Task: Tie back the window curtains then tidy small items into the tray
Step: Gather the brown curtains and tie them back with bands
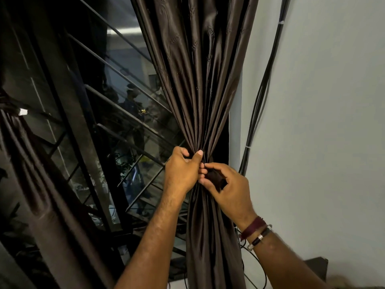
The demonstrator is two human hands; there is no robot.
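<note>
The right-hand curtain (198, 84), dark brown and shiny, hangs in front of me and is bunched into a narrow waist at mid height. My left hand (181, 170) is closed around that gathered waist from the left. My right hand (227, 186) pinches a dark brown tie-back strap (214, 177) against the bunch from the right. The two hands touch at the fingertips. The left-hand curtain (41, 184) hangs at the left edge, gathered higher up. No tray is in view.
Behind the curtains is a window with slanted metal bars (116, 113) and dark glass with reflections. A bundle of black cables (260, 97) runs down the white wall (323, 122) just right of the curtain. A dark piece of furniture (316, 265) shows at the lower right.
</note>
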